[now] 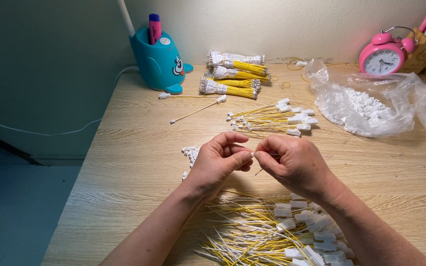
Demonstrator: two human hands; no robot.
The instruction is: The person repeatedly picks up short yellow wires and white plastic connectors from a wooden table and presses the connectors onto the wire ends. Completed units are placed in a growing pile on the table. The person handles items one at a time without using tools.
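Observation:
My left hand [220, 161] and my right hand [292, 162] meet above the middle of the wooden desk [139, 162]. Their fingertips pinch a small white connector [252, 154] between them, and a thin wire end pokes out below my right hand. A small group of loose white connectors [190, 152] lies just left of my left hand. Under my forearms spreads a heap of yellow and white wires with white connectors [272, 231]. Beyond my hands lies a smaller pile of yellow wires with connectors fitted [277, 119].
Three bound bundles of yellow wires [235, 74] lie at the back. A teal pen holder [159, 59] stands back left, with two single wires [193, 106] in front. A clear bag of white connectors [366, 106] sits at right, a pink alarm clock [383, 56] and wooden pen box behind.

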